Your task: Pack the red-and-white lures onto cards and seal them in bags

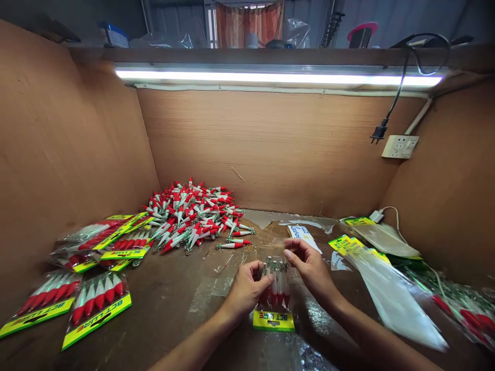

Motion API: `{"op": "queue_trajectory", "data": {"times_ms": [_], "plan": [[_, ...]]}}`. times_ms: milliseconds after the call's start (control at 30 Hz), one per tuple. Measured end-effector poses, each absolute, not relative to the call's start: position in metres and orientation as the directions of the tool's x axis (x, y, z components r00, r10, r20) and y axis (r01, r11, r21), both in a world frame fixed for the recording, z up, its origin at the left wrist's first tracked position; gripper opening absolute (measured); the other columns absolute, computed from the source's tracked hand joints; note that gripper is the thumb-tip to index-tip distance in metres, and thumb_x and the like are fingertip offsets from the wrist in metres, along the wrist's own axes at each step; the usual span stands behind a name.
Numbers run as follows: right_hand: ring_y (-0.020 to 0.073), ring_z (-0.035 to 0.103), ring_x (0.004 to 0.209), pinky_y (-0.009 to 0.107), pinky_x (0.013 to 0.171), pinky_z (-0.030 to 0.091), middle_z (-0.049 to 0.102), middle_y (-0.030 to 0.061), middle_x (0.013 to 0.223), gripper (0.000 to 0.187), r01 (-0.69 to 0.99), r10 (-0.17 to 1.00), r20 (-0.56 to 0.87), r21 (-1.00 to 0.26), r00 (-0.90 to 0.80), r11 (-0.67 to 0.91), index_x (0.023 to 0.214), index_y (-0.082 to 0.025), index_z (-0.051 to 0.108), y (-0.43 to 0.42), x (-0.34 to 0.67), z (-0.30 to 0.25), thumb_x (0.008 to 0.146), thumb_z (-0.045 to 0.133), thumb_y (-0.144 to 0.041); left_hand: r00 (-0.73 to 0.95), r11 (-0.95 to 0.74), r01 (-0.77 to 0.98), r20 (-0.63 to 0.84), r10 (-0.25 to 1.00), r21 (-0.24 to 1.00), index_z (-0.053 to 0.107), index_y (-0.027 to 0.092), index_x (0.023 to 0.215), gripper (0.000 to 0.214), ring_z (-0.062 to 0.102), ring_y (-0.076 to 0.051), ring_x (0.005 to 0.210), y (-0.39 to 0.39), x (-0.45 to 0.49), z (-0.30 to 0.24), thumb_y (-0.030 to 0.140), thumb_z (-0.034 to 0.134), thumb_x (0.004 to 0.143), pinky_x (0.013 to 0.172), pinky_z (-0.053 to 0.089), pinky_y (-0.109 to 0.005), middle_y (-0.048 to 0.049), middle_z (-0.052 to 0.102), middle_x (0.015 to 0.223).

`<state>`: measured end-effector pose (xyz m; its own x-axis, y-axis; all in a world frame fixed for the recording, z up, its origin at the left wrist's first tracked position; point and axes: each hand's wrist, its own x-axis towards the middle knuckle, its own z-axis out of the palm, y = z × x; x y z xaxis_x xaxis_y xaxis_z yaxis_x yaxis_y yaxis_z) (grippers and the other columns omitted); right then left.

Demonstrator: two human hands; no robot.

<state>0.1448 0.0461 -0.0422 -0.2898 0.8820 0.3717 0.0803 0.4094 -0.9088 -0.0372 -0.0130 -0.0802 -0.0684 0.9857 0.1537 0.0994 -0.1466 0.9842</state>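
Note:
Both my hands hold one clear packet of red-and-white lures (275, 296) with a yellow "BCT LURE" label at its near end, just above the brown table (174, 304). My left hand (246, 289) grips the packet's left edge with curled fingers. My right hand (309, 265) pinches the packet's far top edge on the right. A big loose heap of red-and-white lures (193, 216) lies beyond my left hand, toward the back wall.
Filled lure packets (96, 309) lie at the left, several more stacked behind them (112, 239). Empty clear bags with yellow headers (382, 278) lie at the right, beside tangled lures (464, 309). Wooden walls enclose the booth; a wall socket (400, 146) and hanging plug (379, 133) sit at right.

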Motion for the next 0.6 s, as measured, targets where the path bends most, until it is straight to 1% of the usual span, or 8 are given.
{"op": "queue_trajectory", "data": {"times_ms": [67,133,200,267,333,433,500,600], "plan": [[0.0243,0.059,0.103,0.037,0.088,0.048,0.062,0.0093,0.124,0.043,0.149,0.825,0.528,-0.816,-0.202,0.559,0.130,-0.024,0.055,0.041,0.148,-0.038,0.089,0.063,-0.036,-0.080,-0.145,0.127,0.156,0.984,0.981,0.067,0.013,0.079,0.018,0.055,-0.015,0.062,-0.012,-0.038,-0.082,0.031,0.070,0.077,0.058,0.039,-0.022,-0.0018,0.064,0.069],[0.0268,0.054,0.116,0.042,0.098,0.043,0.057,0.0093,0.135,0.042,0.231,0.687,0.687,-0.647,-0.237,0.727,0.131,-0.026,0.055,0.036,0.152,-0.032,0.091,0.062,-0.030,-0.078,-0.156,0.142,0.168,0.983,0.977,0.067,0.013,0.079,0.014,0.054,-0.015,0.062,-0.012,-0.039,-0.083,0.028,0.068,0.078,0.058,0.038,-0.023,-0.0013,0.064,0.069],[0.0277,0.054,0.113,0.045,0.099,0.040,0.064,0.0086,0.125,0.030,0.280,0.544,0.737,-0.467,-0.400,0.839,0.122,-0.027,0.062,0.033,0.155,-0.026,0.092,0.059,-0.025,-0.066,-0.168,0.146,0.179,0.982,0.975,0.066,0.013,0.077,0.012,0.053,-0.014,0.061,-0.012,-0.039,-0.082,0.025,0.066,0.078,0.057,0.037,-0.022,-0.0004,0.062,0.068],[0.0279,0.057,0.102,0.046,0.094,0.041,0.070,0.0082,0.109,0.025,0.321,0.496,0.681,-0.378,-0.539,0.868,0.115,-0.026,0.066,0.032,0.157,-0.022,0.092,0.059,-0.024,-0.058,-0.178,0.150,0.189,0.980,0.972,0.065,0.014,0.074,0.011,0.051,-0.014,0.061,-0.013,-0.038,-0.081,0.024,0.066,0.077,0.057,0.036,-0.022,0.0005,0.061,0.067],[0.0276,0.057,0.095,0.045,0.088,0.041,0.073,0.0077,0.100,0.022,0.369,0.530,0.618,-0.381,-0.580,0.848,0.111,-0.025,0.069,0.034,0.157,-0.019,0.092,0.060,-0.024,-0.054,-0.186,0.148,0.195,0.979,0.971,0.066,0.013,0.076,0.013,0.052,-0.014,0.062,-0.014,-0.037,-0.080,0.027,0.067,0.079,0.057,0.036,-0.022,0.0003,0.061,0.068],[0.0258,0.056,0.091,0.042,0.086,0.041,0.073,0.0058,0.092,0.013,0.377,0.587,0.562,-0.453,-0.583,0.808,0.096,-0.025,0.073,0.039,0.157,-0.016,0.092,0.061,-0.026,-0.044,-0.167,0.099,0.172,0.984,0.981,0.069,0.013,0.080,0.025,0.054,-0.014,0.062,-0.014,-0.038,-0.080,0.038,0.072,0.079,0.058,0.037,-0.023,-0.0008,0.063,0.069],[0.0249,0.057,0.089,0.041,0.085,0.040,0.073,0.0051,0.087,0.013,0.370,0.622,0.527,-0.510,-0.579,0.777,0.089,-0.025,0.074,0.042,0.158,-0.015,0.092,0.062,-0.029,-0.031,-0.140,0.039,0.142,0.989,0.989,0.070,0.012,0.082,0.033,0.056,-0.015,0.063,-0.013,-0.039,-0.081,0.044,0.076,0.076,0.059,0.039,-0.023,-0.0020,0.065,0.071],[0.0249,0.058,0.090,0.039,0.084,0.041,0.073,0.0050,0.088,0.013,0.360,0.670,0.475,-0.589,-0.571,0.724,0.090,-0.026,0.076,0.046,0.161,-0.015,0.088,0.067,-0.034,-0.018,-0.121,-0.023,0.120,0.993,0.992,0.072,0.012,0.088,0.038,0.061,-0.017,0.068,-0.012,-0.041,-0.083,0.046,0.079,0.075,0.065,0.044,-0.025,-0.0053,0.070,0.078]]}}
